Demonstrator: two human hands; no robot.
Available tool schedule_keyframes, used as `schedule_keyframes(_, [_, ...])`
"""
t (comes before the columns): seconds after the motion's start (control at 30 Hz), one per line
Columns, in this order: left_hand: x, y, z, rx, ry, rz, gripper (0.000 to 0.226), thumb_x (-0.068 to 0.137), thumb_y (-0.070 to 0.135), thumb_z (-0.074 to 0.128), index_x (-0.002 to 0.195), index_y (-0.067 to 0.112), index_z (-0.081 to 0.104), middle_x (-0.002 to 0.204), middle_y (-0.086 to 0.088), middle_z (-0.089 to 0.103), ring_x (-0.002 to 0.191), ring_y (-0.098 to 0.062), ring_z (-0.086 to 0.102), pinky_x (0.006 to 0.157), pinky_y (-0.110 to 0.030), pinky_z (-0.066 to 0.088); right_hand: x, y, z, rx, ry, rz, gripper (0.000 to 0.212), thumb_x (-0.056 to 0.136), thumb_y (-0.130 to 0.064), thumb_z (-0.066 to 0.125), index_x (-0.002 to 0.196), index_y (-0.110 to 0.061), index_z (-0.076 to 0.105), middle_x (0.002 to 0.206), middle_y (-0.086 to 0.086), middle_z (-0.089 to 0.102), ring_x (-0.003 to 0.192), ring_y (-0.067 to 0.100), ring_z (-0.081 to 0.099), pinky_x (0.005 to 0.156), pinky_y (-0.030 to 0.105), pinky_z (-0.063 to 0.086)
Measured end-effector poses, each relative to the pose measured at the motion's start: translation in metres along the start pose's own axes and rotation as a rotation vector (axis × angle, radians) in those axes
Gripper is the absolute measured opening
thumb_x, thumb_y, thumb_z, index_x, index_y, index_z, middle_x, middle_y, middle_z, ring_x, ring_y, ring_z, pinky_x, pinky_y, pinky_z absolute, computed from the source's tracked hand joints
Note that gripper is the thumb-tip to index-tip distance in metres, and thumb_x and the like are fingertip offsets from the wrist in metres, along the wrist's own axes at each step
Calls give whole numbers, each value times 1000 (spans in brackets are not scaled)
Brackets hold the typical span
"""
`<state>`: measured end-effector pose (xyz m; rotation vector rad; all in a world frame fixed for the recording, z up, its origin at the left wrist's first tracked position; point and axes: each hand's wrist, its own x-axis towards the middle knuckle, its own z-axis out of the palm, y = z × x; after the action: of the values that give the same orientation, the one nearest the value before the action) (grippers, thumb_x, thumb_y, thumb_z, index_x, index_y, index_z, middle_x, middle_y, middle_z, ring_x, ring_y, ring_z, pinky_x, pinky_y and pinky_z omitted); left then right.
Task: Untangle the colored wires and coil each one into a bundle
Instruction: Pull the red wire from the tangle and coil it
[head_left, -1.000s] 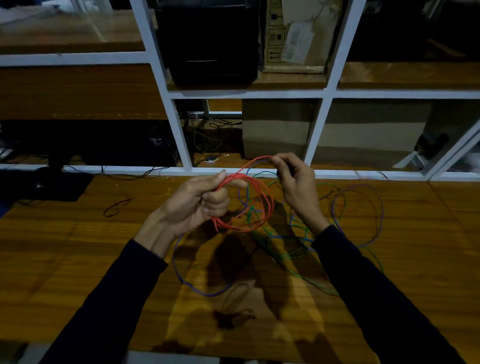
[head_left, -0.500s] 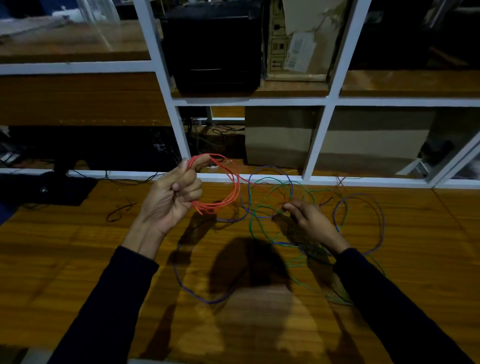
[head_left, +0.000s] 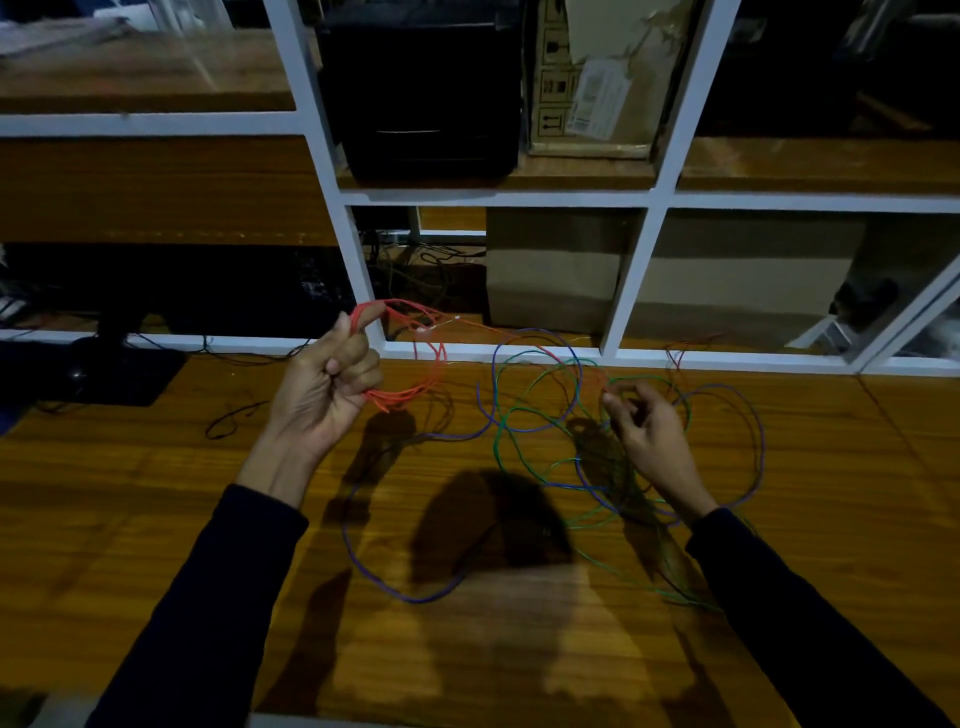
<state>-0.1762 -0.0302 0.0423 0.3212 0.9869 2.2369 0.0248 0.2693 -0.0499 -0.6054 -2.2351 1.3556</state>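
We are partway through the red wire (head_left: 415, 358): several loops of it are already gathered in our left hand (head_left: 327, 384), whose fingers are curled round the bundle with the thumb and forefinger pinching the top of the coil, lifted above the table (head_left: 156, 519). A free red strand runs rightward from the coil, across the rail of the white shelf frame (head_left: 628, 275), and down toward our right hand (head_left: 649, 436), which hovers low over the tangle with its fingers loosely bent; it seems to be picking at a strand, but in this dim light we cannot tell whether it actually has hold of one.

The blue wire (head_left: 395, 592) and the green wire (head_left: 524, 467) lie spread on the table in overlapping loops, crossing each other beneath and beside the right hand (the red strand appears to pass through this knot, though exactly where is hard to make out).

To do this step well, we should keep the left grip firm so the finished turns do not spring open, and feed the red strand slowly. The right hand had better trace the red along its length and lift it clear of each blue or green crossing, not tug; pulling hard would likely tighten the tangle. Each new turn should match the size of those already held.
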Motion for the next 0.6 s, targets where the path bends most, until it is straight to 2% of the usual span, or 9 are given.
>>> schedule_keyframes(0.1, [2,-10,10,44,-29,1,42,107,23,41,142,-1,44,51,11,32,46,-2,24,43,-17,22,0,-8,6,-282,130,-102,8,101,-27,51,94,-25,54,67,0,59,52,12,54,46,35,44])
schedule_keyframes(0.17, [1,-18,19,103,-34,15,42,106,22,42,140,-2,47,52,10,31,45,-2,25,43,-17,22,-1,-11,9,-526,124,-139,9,101,-27,48,95,-22,52,73,1,60,57,17,56,47,36,48])
schedule_keyframes(0.27, [2,-31,33,178,-30,53,43,106,23,43,141,-1,46,53,9,30,46,-3,25,43,-17,23,-5,-21,15,-808,-27,-103,6,92,-19,47,87,-21,45,77,4,56,61,25,55,54,38,51])
schedule_keyframes(0.33, [3,-39,41,224,-28,76,44,105,23,45,143,2,45,54,9,32,46,-3,28,44,-17,26,-12,-33,17,-905,-158,-124,6,88,-18,47,84,-20,43,77,3,57,63,27,54,53,33,43])
schedule_keyframes(0.43, [5,-56,50,398,-21,102,35,106,21,44,138,9,51,54,9,36,47,-3,31,45,-15,28,-25,-55,18,-956,-371,-250,6,93,-25,44,90,-21,47,75,0,52,67,27,55,53,32,30])
schedule_keyframes(0.53, [4,-75,55,534,-77,101,20,106,19,43,118,14,58,56,8,42,47,-5,33,45,-16,26,-28,-72,14,-840,-534,-350,10,96,-30,40,89,-25,45,70,-3,51,66,26,52,54,38,37])
schedule_keyframes(0.57, [2,-80,56,547,-85,95,18,106,19,44,114,12,58,57,7,46,47,-5,35,47,-17,27,-28,-77,12,-784,-578,-387,3,91,-26,43,88,-26,44,69,-4,51,65,25,50,55,41,41])
schedule_keyframes(0.6, [1,-84,56,555,-86,87,18,106,20,45,113,10,58,58,6,51,48,-5,39,48,-17,31,-28,-82,9,-733,-621,-410,7,85,-20,46,86,-26,43,69,-4,52,65,24,50,57,43,43])
